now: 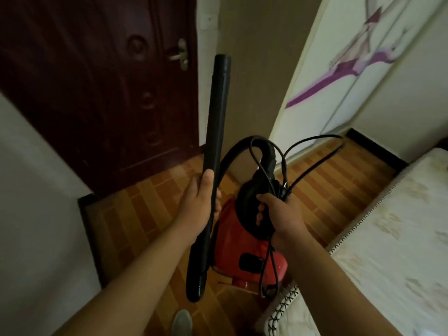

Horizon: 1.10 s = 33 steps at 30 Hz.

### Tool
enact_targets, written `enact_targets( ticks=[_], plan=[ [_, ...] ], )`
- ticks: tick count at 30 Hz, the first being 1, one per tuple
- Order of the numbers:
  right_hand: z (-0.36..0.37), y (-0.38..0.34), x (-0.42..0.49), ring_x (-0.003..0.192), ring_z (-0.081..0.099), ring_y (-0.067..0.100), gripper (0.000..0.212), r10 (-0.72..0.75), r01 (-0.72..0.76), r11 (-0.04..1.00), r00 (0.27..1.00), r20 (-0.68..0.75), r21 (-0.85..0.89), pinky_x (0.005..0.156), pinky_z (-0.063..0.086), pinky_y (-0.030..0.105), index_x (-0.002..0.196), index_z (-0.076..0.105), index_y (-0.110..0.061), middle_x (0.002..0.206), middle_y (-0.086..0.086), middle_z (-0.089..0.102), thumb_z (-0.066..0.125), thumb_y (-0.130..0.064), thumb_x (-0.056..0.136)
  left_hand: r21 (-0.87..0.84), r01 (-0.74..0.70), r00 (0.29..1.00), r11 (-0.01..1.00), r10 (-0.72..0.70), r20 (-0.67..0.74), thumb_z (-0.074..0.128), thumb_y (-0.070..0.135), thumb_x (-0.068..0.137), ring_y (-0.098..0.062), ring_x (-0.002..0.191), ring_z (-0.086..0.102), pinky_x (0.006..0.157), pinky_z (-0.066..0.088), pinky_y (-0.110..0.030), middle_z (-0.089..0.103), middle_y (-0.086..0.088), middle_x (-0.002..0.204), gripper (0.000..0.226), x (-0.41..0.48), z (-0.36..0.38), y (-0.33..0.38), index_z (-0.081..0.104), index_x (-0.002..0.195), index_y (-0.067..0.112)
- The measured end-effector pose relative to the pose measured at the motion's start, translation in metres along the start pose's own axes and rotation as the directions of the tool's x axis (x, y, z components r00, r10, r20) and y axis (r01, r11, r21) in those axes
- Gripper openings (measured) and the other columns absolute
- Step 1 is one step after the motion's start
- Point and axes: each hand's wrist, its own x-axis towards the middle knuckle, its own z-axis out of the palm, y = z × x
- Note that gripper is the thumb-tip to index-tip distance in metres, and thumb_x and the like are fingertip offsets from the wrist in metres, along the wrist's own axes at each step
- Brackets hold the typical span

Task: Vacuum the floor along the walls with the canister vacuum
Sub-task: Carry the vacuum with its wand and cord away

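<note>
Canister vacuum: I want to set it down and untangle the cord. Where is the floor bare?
Bare tiles lie between the dark door and the canister vacuum. A narrower strip runs between the wardrobe and the mattress. Near the mattress corner it is crowded: cord loops, hose, a shoe.

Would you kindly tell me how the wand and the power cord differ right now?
The wand is thick, straight and nearly upright; the power cord is thin and looped. The wand is gripped by the left hand, the power cord by the right hand. Both are black.
</note>
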Motion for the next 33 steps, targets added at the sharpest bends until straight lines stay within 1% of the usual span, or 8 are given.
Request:
enact_targets(
  ticks=[4,11,14,16,21,27,29,33],
  plan=[
    [-0.002,-0.02,0.025,0.047,0.048,0.016,0.014,-0.016,0.023,0.998,0.994,-0.104,0.063,0.045,0.041,0.028,0.105,0.059,-0.009,0.059,0.001,0.054,0.065,-0.003,0.093,0.055,-0.032,0.986,0.998,0.022,0.167,0.038,0.063,0.1,-0.023,0.068,0.06,0.07,0.054,-0.041,0.061,-0.004,0.078,0.051,0.051,0.023,0.012,0.056,0.103,0.015],
    [-0.035,-0.042,0.089,0.045,0.05,0.015,0.018,-0.009,0.044,0.993,0.957,-0.29,0.114,0.044,0.042,0.027,0.108,0.06,-0.006,0.059,0.001,0.055,0.066,-0.002,0.092,0.109,0.006,0.926,0.994,-0.047,0.374,0.037,0.068,0.094,-0.019,0.068,0.06,0.07,0.053,-0.037,0.06,-0.002,0.079,0.06,0.12,0.085,0.013,0.056,0.106,0.012],
    [-0.054,-0.052,0.126,0.044,0.049,0.016,0.014,0.02,0.034,0.988,0.942,-0.335,0.154,0.044,0.041,0.028,0.103,0.059,-0.007,0.058,0.002,0.054,0.066,-0.001,0.092,0.12,0.013,0.907,0.993,-0.062,0.416,0.037,0.067,0.092,-0.021,0.069,0.06,0.071,0.054,-0.038,0.061,-0.005,0.08,0.064,0.151,0.119,0.016,0.055,0.107,0.008],
    [-0.069,-0.06,0.147,0.044,0.048,0.016,0.012,0.035,0.037,0.982,0.93,-0.367,0.186,0.044,0.041,0.029,0.1,0.059,-0.008,0.058,0.002,0.053,0.066,-0.001,0.092,0.135,0.014,0.889,0.991,-0.075,0.452,0.036,0.062,0.097,-0.022,0.07,0.06,0.073,0.054,-0.04,0.06,-0.006,0.08,0.061,0.172,0.145,0.019,0.054,0.109,0.005],
    [-0.102,-0.091,0.189,0.044,0.046,0.016,0.013,0.018,0.074,0.975,0.914,-0.406,0.21,0.045,0.039,0.03,0.093,0.056,-0.01,0.058,0.002,0.052,0.064,-0.001,0.093,0.145,-0.029,0.847,0.989,-0.053,0.529,0.036,0.058,0.099,-0.021,0.069,0.059,0.072,0.053,-0.038,0.058,-0.007,0.079,0.06,0.215,0.206,0.035,0.053,0.109,0.002],
    [-0.138,-0.135,0.238,0.046,0.044,0.017,0.017,-0.002,0.12,0.966,0.89,-0.455,0.23,0.047,0.037,0.031,0.089,0.052,-0.012,0.059,0.002,0.05,0.065,-0.001,0.093,0.148,-0.033,0.804,0.988,-0.062,0.591,0.039,0.068,0.088,-0.021,0.068,0.06,0.075,0.054,-0.046,0.061,-0.001,0.077,0.06,0.272,0.275,0.044,0.054,0.107,0.013],
    [-0.15,-0.148,0.259,0.045,0.044,0.017,0.019,0.005,0.127,0.964,0.871,-0.492,0.234,0.047,0.037,0.031,0.087,0.05,-0.012,0.06,0.004,0.05,0.065,-0.001,0.093,0.155,-0.043,0.797,0.987,-0.059,0.601,0.038,0.067,0.09,-0.02,0.067,0.061,0.074,0.055,-0.044,0.061,-0.002,0.077,0.057,0.295,0.299,0.046,0.054,0.105,0.015],
    [-0.174,-0.177,0.309,0.045,0.043,0.017,0.019,0.02,0.132,0.962,0.841,-0.541,0.241,0.045,0.037,0.029,0.085,0.05,-0.011,0.06,0.005,0.049,0.065,-0.001,0.093,0.168,-0.059,0.775,0.984,-0.061,0.629,0.035,0.054,0.103,-0.022,0.066,0.061,0.071,0.055,-0.042,0.06,-0.006,0.077,0.051,0.345,0.349,0.048,0.053,0.106,0.007]
  ],
)
